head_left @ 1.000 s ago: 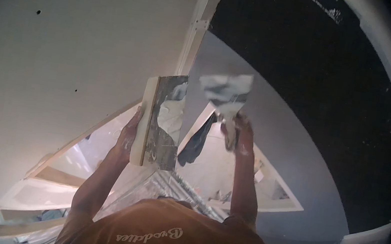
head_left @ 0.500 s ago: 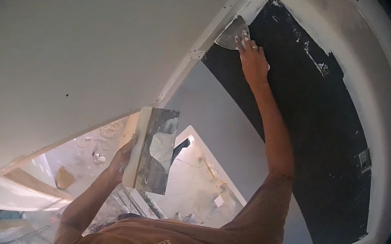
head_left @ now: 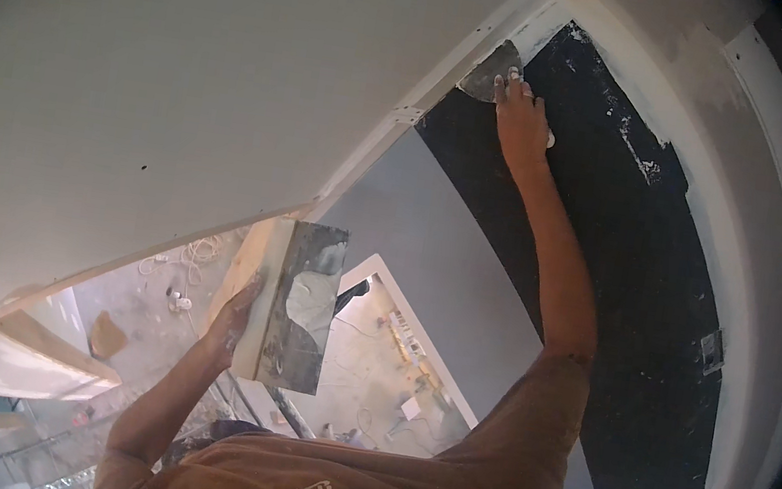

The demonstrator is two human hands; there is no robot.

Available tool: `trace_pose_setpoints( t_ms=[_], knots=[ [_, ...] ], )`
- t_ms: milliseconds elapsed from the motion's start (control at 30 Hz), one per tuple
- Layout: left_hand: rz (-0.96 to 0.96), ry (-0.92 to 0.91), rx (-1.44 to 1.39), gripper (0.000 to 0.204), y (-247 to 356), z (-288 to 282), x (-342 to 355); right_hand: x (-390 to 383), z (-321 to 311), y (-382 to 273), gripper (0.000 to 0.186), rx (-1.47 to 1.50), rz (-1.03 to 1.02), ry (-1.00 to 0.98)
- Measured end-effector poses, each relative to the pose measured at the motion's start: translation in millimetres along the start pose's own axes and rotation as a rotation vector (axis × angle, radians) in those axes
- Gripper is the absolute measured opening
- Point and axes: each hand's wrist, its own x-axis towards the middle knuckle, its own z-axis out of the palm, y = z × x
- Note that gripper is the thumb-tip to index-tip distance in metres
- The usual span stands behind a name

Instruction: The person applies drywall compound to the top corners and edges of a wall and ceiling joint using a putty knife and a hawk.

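Observation:
My right hand (head_left: 525, 128) is raised and closed round the handle of a putty knife (head_left: 487, 75). Its fan-shaped metal blade lies against the white strip along the edge of a black panel (head_left: 575, 232), near that panel's upper corner. Lower down, the fingers of my left hand (head_left: 233, 320) grip the pale back edge of a wide filling knife (head_left: 285, 365). A lump of white compound (head_left: 312, 302) sits on its grey steel blade, which faces up toward me.
A large pale board (head_left: 133, 74) with small dark holes spreads over the left side. Beside the black panel is a grey surface (head_left: 445, 222). Far below lies a dusty floor (head_left: 367, 368) with cables and scraps. A small fitting (head_left: 711, 351) sits at the panel's right edge.
The view has shifted slightly. My right hand and the putty knife appear a little farther right, still at the panel's edge; the left hand and filling knife sit slightly lower and left.

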Motion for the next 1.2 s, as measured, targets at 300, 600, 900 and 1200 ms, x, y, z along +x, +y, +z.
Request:
trace_pose_setpoints(
  t_ms=[300,600,900,1200],
  knots=[
    [0.012,0.062,0.045,0.047,4.6,-1.2,-32.9,-13.2,-19.1,3.5,0.042,0.090,0.029,-0.111],
    [0.020,0.090,0.026,0.053,9.7,0.0,-54.8,4.7,-18.2,26.7,0.044,0.123,0.080,0.008],
    [-0.054,-0.028,0.021,0.052,-3.6,-21.0,-52.2,14.7,0.5,34.6,0.048,0.027,0.036,-0.023],
    [0.005,-0.024,0.091,0.050,1.6,-16.7,-65.7,-39.0,-104.8,24.4,0.045,0.385,0.208,0.106]
  ],
)
